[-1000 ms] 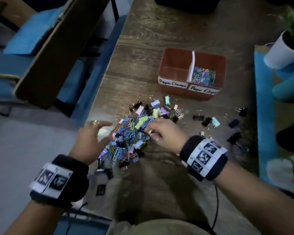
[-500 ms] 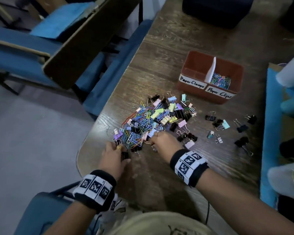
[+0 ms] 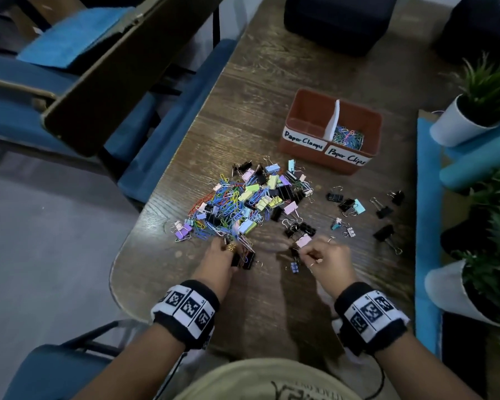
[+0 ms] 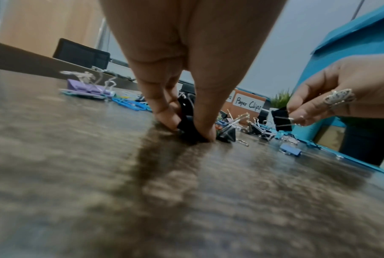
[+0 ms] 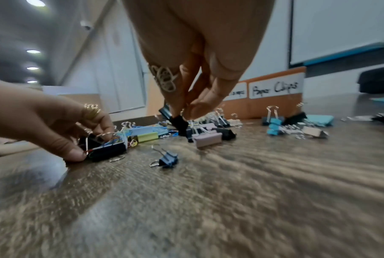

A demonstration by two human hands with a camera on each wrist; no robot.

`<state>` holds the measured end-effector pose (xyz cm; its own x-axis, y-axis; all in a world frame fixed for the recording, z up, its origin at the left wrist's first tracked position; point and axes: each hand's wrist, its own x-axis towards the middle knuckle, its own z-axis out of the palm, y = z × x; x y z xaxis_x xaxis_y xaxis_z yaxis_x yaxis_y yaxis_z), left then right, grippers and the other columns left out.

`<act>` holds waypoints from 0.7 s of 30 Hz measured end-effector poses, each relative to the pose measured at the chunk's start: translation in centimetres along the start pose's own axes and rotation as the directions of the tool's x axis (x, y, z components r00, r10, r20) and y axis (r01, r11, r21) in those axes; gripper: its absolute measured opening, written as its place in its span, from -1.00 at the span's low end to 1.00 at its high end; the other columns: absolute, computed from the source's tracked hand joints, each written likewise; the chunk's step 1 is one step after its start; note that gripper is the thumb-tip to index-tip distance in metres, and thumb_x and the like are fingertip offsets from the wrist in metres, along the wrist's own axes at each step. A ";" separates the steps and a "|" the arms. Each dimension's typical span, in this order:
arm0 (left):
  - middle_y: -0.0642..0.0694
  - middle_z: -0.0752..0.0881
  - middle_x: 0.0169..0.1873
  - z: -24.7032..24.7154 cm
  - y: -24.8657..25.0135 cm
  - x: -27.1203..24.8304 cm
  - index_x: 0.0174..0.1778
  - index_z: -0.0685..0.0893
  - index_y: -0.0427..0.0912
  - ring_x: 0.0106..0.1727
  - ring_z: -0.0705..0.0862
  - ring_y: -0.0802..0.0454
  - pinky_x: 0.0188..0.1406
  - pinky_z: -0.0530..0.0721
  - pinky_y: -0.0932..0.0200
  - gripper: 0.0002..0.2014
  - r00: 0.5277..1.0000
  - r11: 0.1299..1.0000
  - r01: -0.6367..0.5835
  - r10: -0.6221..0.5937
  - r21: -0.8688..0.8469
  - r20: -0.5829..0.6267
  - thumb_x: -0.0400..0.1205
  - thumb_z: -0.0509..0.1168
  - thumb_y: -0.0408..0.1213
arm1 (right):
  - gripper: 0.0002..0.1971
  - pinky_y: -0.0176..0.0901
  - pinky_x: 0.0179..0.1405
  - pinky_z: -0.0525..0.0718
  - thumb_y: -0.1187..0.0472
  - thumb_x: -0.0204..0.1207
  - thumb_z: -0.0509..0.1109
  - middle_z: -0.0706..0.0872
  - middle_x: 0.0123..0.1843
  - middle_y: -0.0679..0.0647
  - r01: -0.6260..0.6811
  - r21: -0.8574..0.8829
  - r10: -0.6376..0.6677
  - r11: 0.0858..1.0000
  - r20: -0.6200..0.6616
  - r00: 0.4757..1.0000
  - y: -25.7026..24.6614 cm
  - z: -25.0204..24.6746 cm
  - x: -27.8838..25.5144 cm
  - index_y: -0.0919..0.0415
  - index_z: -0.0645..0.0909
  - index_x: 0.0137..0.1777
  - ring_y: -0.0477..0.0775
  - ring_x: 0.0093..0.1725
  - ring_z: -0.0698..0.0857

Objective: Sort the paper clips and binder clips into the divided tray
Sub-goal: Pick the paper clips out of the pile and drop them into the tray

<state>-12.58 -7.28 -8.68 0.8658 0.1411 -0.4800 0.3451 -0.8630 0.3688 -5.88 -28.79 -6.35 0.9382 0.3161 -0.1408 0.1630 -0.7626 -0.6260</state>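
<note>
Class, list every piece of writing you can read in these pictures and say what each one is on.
"Paper Clamps": white label on the tray, left compartment front.
"Paper Clips": white label, right compartment front.
Wristbands: square coded markers, tiny figures unreadable.
Shirt print: cut off, unreadable.

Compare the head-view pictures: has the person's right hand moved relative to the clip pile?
Yes. The right hand was buried in the clip pile before; now it sits off the pile's near right corner, pinching a small black binder clip.
</note>
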 end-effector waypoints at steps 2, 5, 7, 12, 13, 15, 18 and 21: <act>-0.14 0.39 0.33 0.1 0.5 0.1 0.31 0.56 -0.23 0.31 0.52 -0.08 0.39 0.39 0.15 -0.66 0.999 0.999 -0.037 0.037 0.008 0.002 0.63 0.27 -0.21 | -0.91 -0.26 -0.13 0.67 0.47 0.33 0.53 0.70 -0.26 0.01 -0.050 0.075 0.053 0.996 -0.038 0.998 0.4 -0.3 -0.4 0.30 0.78 -0.24 0.01 -0.28 0.69; -0.05 0.44 0.33 -0.2 0.6 0.0 0.23 0.61 -0.14 0.25 0.59 -0.04 0.34 0.45 0.18 -0.74 0.996 0.996 -0.085 0.084 -0.036 -0.032 0.63 0.27 -0.25 | -0.92 -0.28 -0.10 0.62 0.46 0.34 0.52 0.72 -0.23 0.03 -0.076 0.003 0.076 0.997 -0.061 0.995 2.0 -0.5 -0.5 0.30 0.77 -0.23 0.01 -0.24 0.69; -0.05 0.50 0.29 -0.5 0.6 -0.3 0.18 0.64 -0.12 0.24 0.62 -0.06 0.34 0.50 0.12 -0.76 0.992 0.989 -0.122 0.119 -0.078 -0.050 0.60 0.31 -0.29 | -0.93 -0.22 -0.03 0.63 0.42 0.40 0.47 0.74 -0.09 0.13 -0.124 -0.143 0.122 0.982 -0.024 0.992 3.8 -0.6 -0.5 0.28 0.76 -0.18 0.11 -0.11 0.71; -0.14 0.67 0.04 -1.8 0.4 -1.4 0.02 0.74 -0.18 -0.01 0.71 -0.13 0.08 0.68 0.04 -0.80 0.956 0.960 -0.257 0.236 -0.114 -0.173 0.48 0.44 -0.37 | -0.82 -0.02 0.17 0.61 0.19 0.42 0.48 0.65 0.10 0.11 -0.201 -0.343 0.244 0.918 0.087 0.966 5.5 -1.9 -1.1 0.17 0.72 0.01 0.20 0.13 0.62; -0.15 0.69 -0.01 -2.0 0.4 -1.5 -0.01 0.76 -0.19 -0.06 0.73 -0.14 0.01 0.70 0.06 -0.80 0.946 0.951 -0.286 0.261 -0.119 -0.193 0.45 0.47 -0.39 | -0.78 0.00 0.15 0.60 0.13 0.39 0.50 0.66 0.06 0.07 -0.151 -0.376 0.190 0.914 0.070 0.979 5.1 -1.9 -1.4 0.12 0.72 0.03 0.18 0.11 0.60; -0.11 0.70 -0.09 -2.4 0.3 -1.6 -0.06 0.76 -0.18 -0.17 0.71 -0.05 -0.08 0.66 0.15 -0.80 0.933 0.937 -0.323 0.291 -0.135 -0.213 0.41 0.50 -0.40 | -0.75 0.04 0.15 0.57 0.09 0.37 0.52 0.69 0.04 0.03 0.019 -0.372 0.016 0.928 0.091 0.996 3.4 -1.3 -1.5 0.04 0.72 0.05 0.18 0.11 0.60; -0.03 0.67 -0.18 -2.8 0.3 -1.5 -0.08 0.77 -0.14 -0.39 0.54 0.18 -0.25 0.52 0.34 -0.80 0.940 0.936 -0.307 0.270 -0.173 -0.209 0.40 0.51 -0.39 | -0.68 0.02 0.27 0.52 0.10 0.46 0.43 0.65 0.26 0.00 0.226 -0.281 -0.130 0.933 0.322 0.938 1.9 1.3 -1.1 -0.02 0.66 0.23 0.15 0.26 0.57; -0.08 0.73 -0.15 -2.8 0.7 -1.1 -0.08 0.77 -0.13 -0.31 0.64 0.06 -0.22 0.48 0.38 -0.79 0.934 0.924 -0.352 0.335 -0.152 -0.125 0.39 0.53 -0.37 | -0.72 -0.05 0.22 0.61 0.16 0.50 0.39 0.67 0.23 0.00 0.235 -0.383 -0.061 0.893 0.414 0.908 2.2 2.7 -1.1 -0.05 0.66 0.21 0.12 0.22 0.60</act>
<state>-12.27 -6.73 -5.69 0.9696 -0.0969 -0.2249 0.0689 -0.7731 0.6305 -7.37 -29.27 -9.64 0.7156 0.5677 -0.4071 0.4833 -0.8231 -0.2983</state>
